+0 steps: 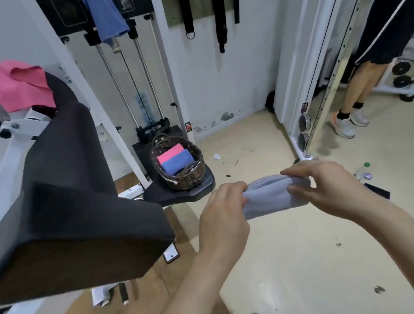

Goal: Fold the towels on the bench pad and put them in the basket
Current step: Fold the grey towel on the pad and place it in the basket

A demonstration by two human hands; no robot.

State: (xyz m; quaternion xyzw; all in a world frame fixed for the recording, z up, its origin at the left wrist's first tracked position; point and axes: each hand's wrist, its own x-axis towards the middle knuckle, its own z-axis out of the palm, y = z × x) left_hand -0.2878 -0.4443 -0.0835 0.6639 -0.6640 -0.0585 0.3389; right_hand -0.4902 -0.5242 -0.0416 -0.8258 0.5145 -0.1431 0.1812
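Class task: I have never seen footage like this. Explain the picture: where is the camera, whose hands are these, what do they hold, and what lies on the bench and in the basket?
There is no machine here: one camera sits on a person's head, looking down at their own hands. The left hand and right hand both grip a pale folded towel in the air. An unfolded pink towel lies at the top end of the black bench pad. The wicker basket holds two folded towels, pink and blue.
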